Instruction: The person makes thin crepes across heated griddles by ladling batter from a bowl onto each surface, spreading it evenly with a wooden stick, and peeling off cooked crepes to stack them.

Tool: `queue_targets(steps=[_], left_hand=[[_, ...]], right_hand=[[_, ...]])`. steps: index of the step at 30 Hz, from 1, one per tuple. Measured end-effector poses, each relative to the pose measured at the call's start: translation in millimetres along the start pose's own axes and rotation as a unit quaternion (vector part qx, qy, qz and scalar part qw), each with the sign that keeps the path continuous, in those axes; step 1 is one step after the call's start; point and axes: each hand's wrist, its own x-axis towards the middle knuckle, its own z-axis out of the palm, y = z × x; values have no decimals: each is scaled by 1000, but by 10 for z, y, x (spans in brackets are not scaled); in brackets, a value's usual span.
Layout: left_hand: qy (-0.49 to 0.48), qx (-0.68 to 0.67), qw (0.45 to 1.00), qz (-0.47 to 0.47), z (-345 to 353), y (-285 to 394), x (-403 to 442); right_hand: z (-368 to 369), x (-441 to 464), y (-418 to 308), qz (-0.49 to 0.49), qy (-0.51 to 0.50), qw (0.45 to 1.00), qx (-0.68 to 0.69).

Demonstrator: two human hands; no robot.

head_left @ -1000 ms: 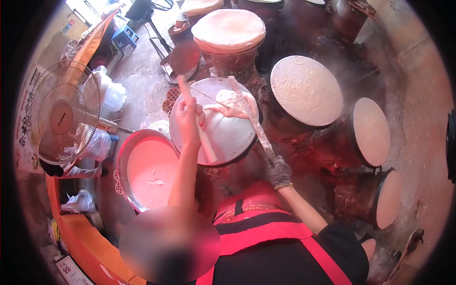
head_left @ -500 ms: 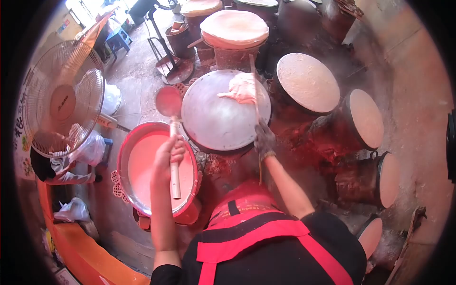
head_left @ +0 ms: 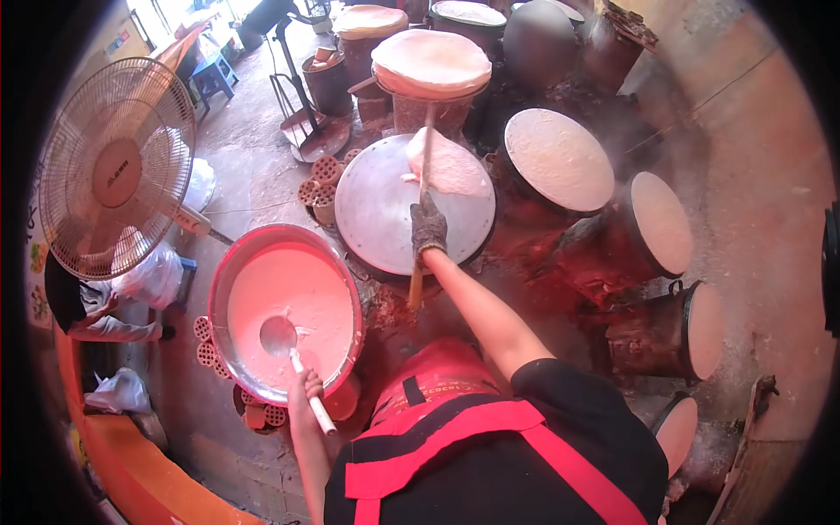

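My left hand (head_left: 305, 387) is closed around the pale handle of a ladle (head_left: 278, 336). The ladle's round bowl rests at the surface of the batter (head_left: 293, 284), inside a wide red-rimmed basin (head_left: 229, 262). My right hand (head_left: 429, 226), in a dark glove, grips a long wooden stick (head_left: 425, 171) held over a round flat griddle (head_left: 372, 210). Beneath and beside the stick, a patch of pale batter (head_left: 455, 169) lies on the griddle's far right part. The rest of the griddle's surface shows bare grey metal.
Batter-covered round griddles (head_left: 560, 159) curve along the right. Beyond my griddle stands a stack of thin round sheets (head_left: 431, 63). A fan (head_left: 118, 171) is at left, near a seated person (head_left: 109, 324). Perforated briquettes (head_left: 325, 179) sit between basin and griddle.
My left hand has lowered the ladle from beside the griddle into the basin. My right hand has swung the stick leftward, and the batter patch on the griddle is now broader.
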Motion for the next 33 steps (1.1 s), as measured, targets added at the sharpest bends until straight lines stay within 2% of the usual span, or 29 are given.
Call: queue_targets(steps=[1, 2, 4, 6, 8, 10, 12, 13, 14, 16, 17, 18, 19, 21, 22, 23, 24, 25, 28, 30, 32, 33], left_hand=[[19, 12, 1000, 11, -48, -81, -38], [36, 37, 998, 37, -150, -159, -24], [41, 14, 999, 24, -209, -259, -58], [8, -42, 999, -27, -250, -263, -58], [-6, -61, 997, -47, -236, -293, -93], [-4, -40, 998, -38, -68, -335, -147], [-17, 8, 999, -31, 118, -346, -186], [-28, 34, 999, -28, 269, -328, -261], [-40, 61, 997, -23, 470, -290, -366], [-130, 122, 984, 6, 965, -148, -662], [-198, 125, 972, 12, 1252, -89, -822], [-265, 126, 956, 20, 1504, -77, -917], [-269, 146, 951, 52, 1694, -135, -927], [-274, 191, 935, 116, 2025, -295, -923], [-238, 186, 947, 109, 2091, -404, -842], [-198, 184, 959, 83, 2086, -510, -766], [-157, 182, 969, 57, 2048, -615, -672], [-185, 85, 979, -28, 1913, -675, -527], [-140, -58, 982, -116, 1710, -947, -473], [-123, -52, 988, -80, 1555, -1106, -435], [-106, -51, 992, -48, 1454, -1183, -418], [-81, -78, 992, -49, 1432, -1205, -447]], right_hand=[[-11, 50, 84, -35, -21, 999, -4], [-135, 62, 114, 78, -104, 988, 86], [-574, -83, 71, 45, -142, 983, 111], [-850, -266, 389, 106, -90, 973, 182], [-877, -351, 865, 84, 10, 977, 195], [-931, -391, 842, 104, 5, 978, 181], [-971, -471, 235, 166, -104, 970, 143], [-862, -422, 183, 168, -123, 963, 169], [-763, -363, 229, 127, -132, 973, 139], [-606, -234, 394, 43, -149, 985, 79], [-632, -242, 404, 96, -187, 969, 131], [-738, -226, 417, -102, -184, 977, 32], [-927, -199, 448, -294, -171, 938, -64], [-1207, -228, 398, -289, -151, 944, -50], [-1346, -242, 374, -286, -141, 947, -44], [-1393, -276, 350, -90, -121, 987, 55], [-1423, -263, 355, 113, -96, 978, 148], [-1388, -109, 542, 153, -89, 966, 190], [-1267, 41, 307, 97, -207, 969, 92], [-1230, 118, 386, -166, -241, 956, -17], [-1274, 116, 188, 58, -329, 940, 72], [-1353, 134, 312, -126, -320, 938, 37]])
